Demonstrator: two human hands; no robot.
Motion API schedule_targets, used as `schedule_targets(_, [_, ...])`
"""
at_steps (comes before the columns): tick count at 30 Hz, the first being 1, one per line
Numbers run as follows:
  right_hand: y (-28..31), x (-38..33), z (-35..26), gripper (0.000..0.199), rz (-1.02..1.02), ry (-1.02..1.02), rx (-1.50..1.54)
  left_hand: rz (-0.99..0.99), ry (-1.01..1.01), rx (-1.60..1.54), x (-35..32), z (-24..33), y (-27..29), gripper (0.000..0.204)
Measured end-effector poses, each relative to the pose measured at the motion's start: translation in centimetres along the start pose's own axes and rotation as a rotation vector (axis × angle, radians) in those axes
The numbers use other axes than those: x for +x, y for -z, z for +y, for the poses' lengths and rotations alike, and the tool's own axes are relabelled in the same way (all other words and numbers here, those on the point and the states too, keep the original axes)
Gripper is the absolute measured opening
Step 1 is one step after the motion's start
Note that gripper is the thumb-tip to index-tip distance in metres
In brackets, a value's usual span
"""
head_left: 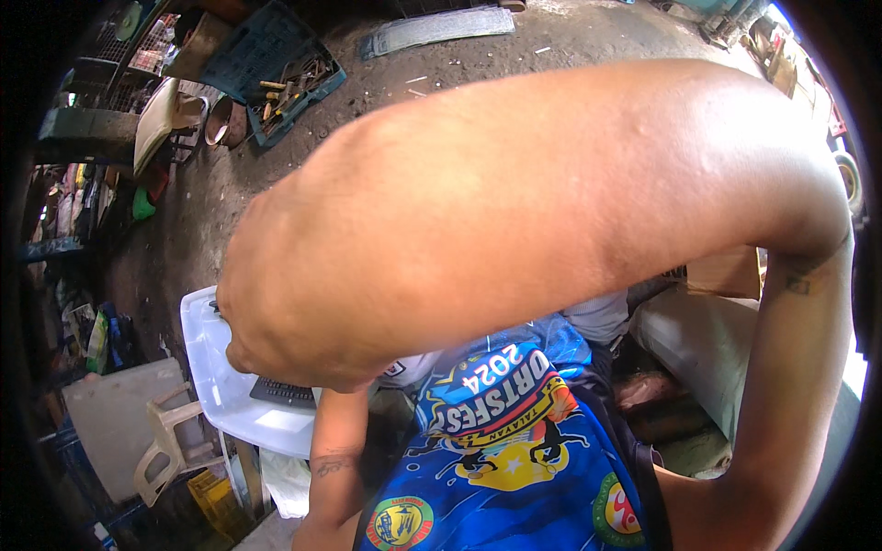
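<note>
My right forearm reaches across the view from the right, close up, and covers much of the middle. At its left end my right hand [285, 289] is closed, knuckles up, with its fingers curled under and mostly hidden. A small dark bit shows at its left edge, too little to name. Beneath the hand is a translucent white plastic bin [204, 372], holding a black ridged piece [285, 393]. My left forearm [337, 441] rises from below toward the bin; its hand is hidden behind my right hand.
A blue-green crate [299, 106] of tools lies on the dirt floor at the upper left, beside a round pot [223, 124]. A beige plastic chair [165, 441] stands left of the bin. A pale slab [439, 32] lies at the far side.
</note>
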State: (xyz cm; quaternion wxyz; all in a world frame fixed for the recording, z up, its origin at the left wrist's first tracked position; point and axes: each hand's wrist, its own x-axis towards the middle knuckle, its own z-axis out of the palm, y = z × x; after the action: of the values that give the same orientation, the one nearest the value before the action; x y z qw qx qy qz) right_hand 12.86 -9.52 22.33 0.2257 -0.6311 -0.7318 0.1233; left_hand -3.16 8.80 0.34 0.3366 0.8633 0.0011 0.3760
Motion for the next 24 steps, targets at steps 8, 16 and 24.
schedule_targets(8, [-0.2,-0.3,0.6,0.057,0.048,-0.017,0.094,0.099,0.063,0.027,-0.8,0.5,-0.5,0.029])
schedule_targets(16, [-0.9,-2.9,3.8,0.057,0.563,-0.082,0.165,-0.109,0.109,-0.006,5.5,4.6,-1.8,0.035])
schedule_targets(24, [-0.1,-11.9,3.8,0.057,1.025,-0.259,0.095,-0.287,-0.153,0.108,7.6,5.6,-0.9,0.019])
